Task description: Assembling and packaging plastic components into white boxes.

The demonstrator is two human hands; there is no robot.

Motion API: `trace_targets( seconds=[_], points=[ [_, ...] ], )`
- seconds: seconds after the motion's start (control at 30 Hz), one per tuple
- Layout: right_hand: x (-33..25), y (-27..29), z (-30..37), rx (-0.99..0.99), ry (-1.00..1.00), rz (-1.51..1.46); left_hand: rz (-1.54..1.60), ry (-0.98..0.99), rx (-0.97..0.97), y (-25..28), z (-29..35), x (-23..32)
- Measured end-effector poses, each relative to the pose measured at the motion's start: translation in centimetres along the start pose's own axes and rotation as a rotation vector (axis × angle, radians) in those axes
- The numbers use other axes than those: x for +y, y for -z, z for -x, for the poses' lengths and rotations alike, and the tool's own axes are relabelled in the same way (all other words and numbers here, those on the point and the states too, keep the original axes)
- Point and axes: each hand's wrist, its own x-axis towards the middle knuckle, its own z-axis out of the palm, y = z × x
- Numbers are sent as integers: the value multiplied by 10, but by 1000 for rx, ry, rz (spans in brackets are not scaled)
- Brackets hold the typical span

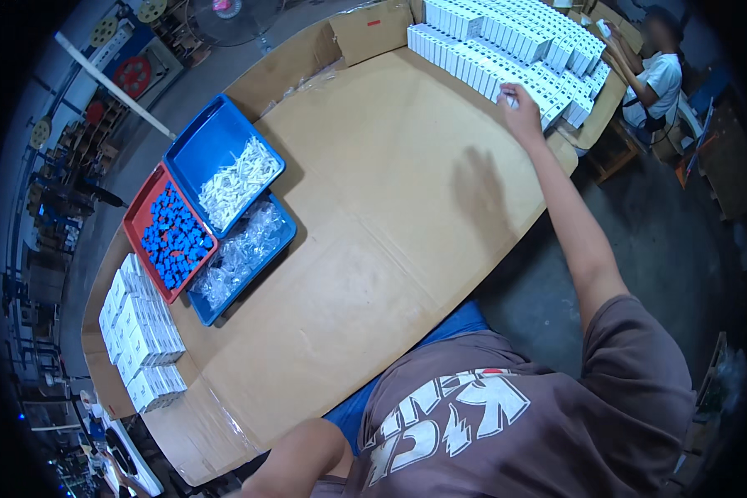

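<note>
My right hand (520,114) is stretched out to the far right, at the near edge of a large block of small white boxes (481,70) standing in tight rows. Its fingers are curled together. Something whitish shows between them, but I cannot tell whether it is held or is a box behind. Of my left arm (303,456) only a bent part shows at the lower edge; the hand lies outside the picture.
Brown cardboard (365,183) covers the table, with raised walls at its far and left sides. At left are a blue tray (192,143) of white pieces, a red tray (140,203) of blue pieces, a lower blue tray (285,236) of clear plastic, and stacked white packs (145,332). A co-worker (657,83) sits far right.
</note>
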Motion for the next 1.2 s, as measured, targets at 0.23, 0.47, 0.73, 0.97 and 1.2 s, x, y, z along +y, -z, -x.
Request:
trace_targets(
  seconds=[0.23, 0.47, 0.73, 0.97, 1.2],
  points=[
    [-55, -17, 116, -168, 54, -150, -1009, 711, 362, 70, 158, 62],
    [-105, -10, 221, -264, -16, -207, -1089, 1611, 239, 81, 262, 186],
    [-278, -78, 274, -486, 17, -529, -1369, 1495, 418, 177, 254, 267],
    [-434, -166, 239, -740, 378, -592, -1604, 1218, 271, 305, 252, 246],
    [-570, -262, 140, -1019, 843, -316, -1855, 1221, 88, 353, 283, 242]
  ],
)
